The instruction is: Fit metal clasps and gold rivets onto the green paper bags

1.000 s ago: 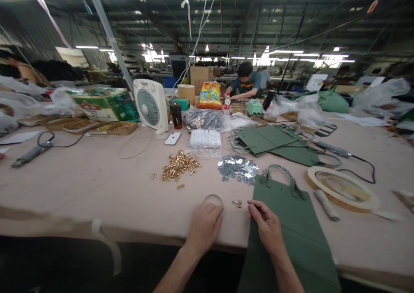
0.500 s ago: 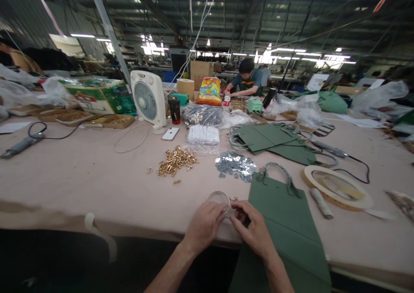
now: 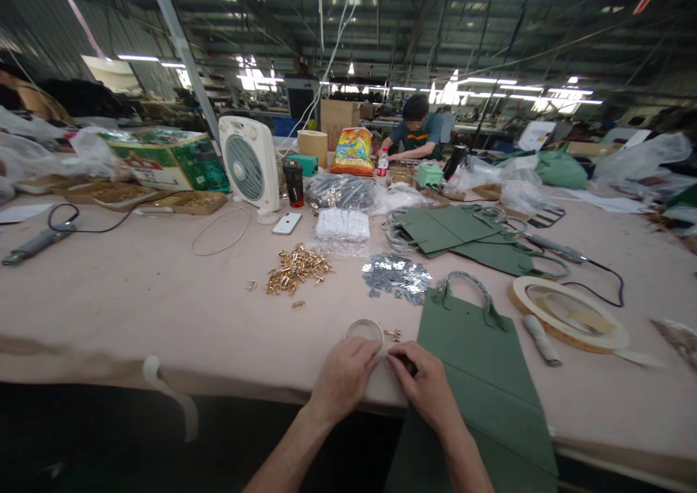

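Close to the table's front edge, my left hand (image 3: 344, 377) is closed around a thin, pale tape roll (image 3: 364, 323), whose upper rim stands out above the fingers. My right hand (image 3: 422, 377) is pinched just to the right of it, fingertips almost meeting those of the left; whatever they hold is too small to make out. Some gold metal clasps (image 3: 393, 335) lie just beyond the right fingers. A green bag panel (image 3: 468, 348) with a twisted handle lies beside and under my right forearm, hanging over the edge.
Piles of gold clasps (image 3: 298, 269) and silver plates (image 3: 396, 278) lie ahead. More green panels (image 3: 441, 230), a large tape roll (image 3: 520, 304) and a corded tool (image 3: 560, 249) are to the right. A fan (image 3: 249, 163) and phone (image 3: 287, 223) stand left; a person (image 3: 419, 130) works opposite.
The tape roll has tipped slightly and shifted a little left, and its ring now shows thinner. My right fingertips have drawn slightly apart from the roll into a tighter pinch.
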`<state>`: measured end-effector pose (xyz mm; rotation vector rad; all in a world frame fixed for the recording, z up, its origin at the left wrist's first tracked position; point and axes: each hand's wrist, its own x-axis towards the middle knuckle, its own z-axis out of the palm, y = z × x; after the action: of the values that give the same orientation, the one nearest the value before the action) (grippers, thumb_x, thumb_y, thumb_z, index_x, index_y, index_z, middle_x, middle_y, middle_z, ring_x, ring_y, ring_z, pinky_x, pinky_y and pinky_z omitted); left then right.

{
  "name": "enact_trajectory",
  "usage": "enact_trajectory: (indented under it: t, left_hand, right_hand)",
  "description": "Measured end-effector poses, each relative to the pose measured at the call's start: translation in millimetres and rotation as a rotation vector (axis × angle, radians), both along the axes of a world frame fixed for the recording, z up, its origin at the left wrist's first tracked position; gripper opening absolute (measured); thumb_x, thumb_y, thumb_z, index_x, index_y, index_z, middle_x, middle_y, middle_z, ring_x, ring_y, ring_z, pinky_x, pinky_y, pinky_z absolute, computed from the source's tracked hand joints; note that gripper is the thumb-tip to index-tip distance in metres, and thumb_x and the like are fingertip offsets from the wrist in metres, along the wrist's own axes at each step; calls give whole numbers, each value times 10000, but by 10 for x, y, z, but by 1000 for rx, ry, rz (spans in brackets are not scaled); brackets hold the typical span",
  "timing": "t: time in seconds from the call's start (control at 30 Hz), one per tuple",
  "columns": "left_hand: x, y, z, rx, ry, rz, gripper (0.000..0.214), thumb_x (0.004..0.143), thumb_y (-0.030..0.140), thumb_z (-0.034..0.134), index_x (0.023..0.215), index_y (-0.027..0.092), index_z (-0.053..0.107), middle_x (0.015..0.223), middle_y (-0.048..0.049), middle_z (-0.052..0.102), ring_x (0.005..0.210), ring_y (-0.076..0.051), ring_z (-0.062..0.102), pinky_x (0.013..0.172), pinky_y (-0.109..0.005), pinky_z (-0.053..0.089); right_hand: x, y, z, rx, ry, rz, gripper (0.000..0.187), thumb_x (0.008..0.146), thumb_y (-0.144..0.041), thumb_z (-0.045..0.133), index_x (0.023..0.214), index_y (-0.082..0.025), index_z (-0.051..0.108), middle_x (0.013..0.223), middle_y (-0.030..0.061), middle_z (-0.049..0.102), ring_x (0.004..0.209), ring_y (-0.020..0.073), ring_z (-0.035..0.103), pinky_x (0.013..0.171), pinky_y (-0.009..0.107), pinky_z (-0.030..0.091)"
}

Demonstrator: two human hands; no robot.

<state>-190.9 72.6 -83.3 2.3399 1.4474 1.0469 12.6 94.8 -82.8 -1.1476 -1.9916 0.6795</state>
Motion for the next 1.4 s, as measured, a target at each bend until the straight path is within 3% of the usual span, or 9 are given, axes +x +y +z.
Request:
enact_trajectory:
  t: [0.27, 0.47, 0.63, 0.8, 1.13, 1.3, 1.4]
  left_hand:
    - [-24, 55, 53, -14, -32, -75, 298, 988, 146, 550, 1253, 235, 653, 1161, -74, 701, 1098, -214, 665, 964, -354, 581]
    - [-65, 130, 50, -28, -5, -132, 395, 958, 99, 520, 1312, 241, 623, 1285, -73, 691, 1193, -223, 638, 1060, -404, 537]
    - [-49, 195, 87, -74, 92, -185, 326, 937, 87, 525, 1178, 253, 667, 1141, -46, 727, 1083, -213, 667, 970, -356, 550]
    - [-46, 250, 91, -45, 92, -182, 162, 999, 196, 537, 1027, 241, 690, 1004, -36, 716, 977, -185, 674, 873, -291, 538]
    - [-123, 280, 119, -192, -63, -277, 85, 983, 224, 573, 956, 229, 654, 1006, -21, 709, 970, -179, 654, 872, -276, 496]
    - [-90, 289, 147, -232, -245, -182, 86, 966, 194, 576, 931, 229, 647, 982, -16, 697, 949, -174, 641, 863, -268, 488]
    - [-198, 315, 210, -150, -321, -91, 121, 1003, 216, 529, 957, 218, 641, 986, -42, 687, 947, -179, 638, 865, -276, 495]
  right_hand:
    - [-1, 21, -71, 2, -7, 12, 158, 987, -308, 618, 1092, -253, 723, 963, 48, 736, 797, 207, 691, 754, 302, 556]
    - [-18, 23, -61, 15, -32, 29, 146, 1010, -282, 577, 1018, -260, 720, 996, 50, 734, 917, 228, 697, 858, 332, 543]
    - [-28, 19, -57, -10, -46, 38, 158, 1029, -288, 536, 1022, -262, 691, 999, 52, 712, 952, 239, 677, 884, 354, 529]
    - [-43, 2, -52, -15, -68, 15, 147, 1039, -288, 514, 1013, -267, 656, 987, 42, 679, 940, 228, 662, 867, 334, 516]
    - [-65, -21, -83, 64, -34, 80, 168, 1035, -206, 468, 990, -269, 617, 980, 32, 648, 925, 199, 636, 845, 287, 498]
    - [-46, -80, -93, 117, 45, 107, 184, 1030, -211, 483, 942, -263, 636, 963, 43, 657, 914, 205, 624, 847, 301, 486]
    - [45, -69, -110, 84, 256, -75, 133, 1020, -314, 563, 939, -246, 642, 910, 37, 639, 852, 200, 609, 806, 302, 483]
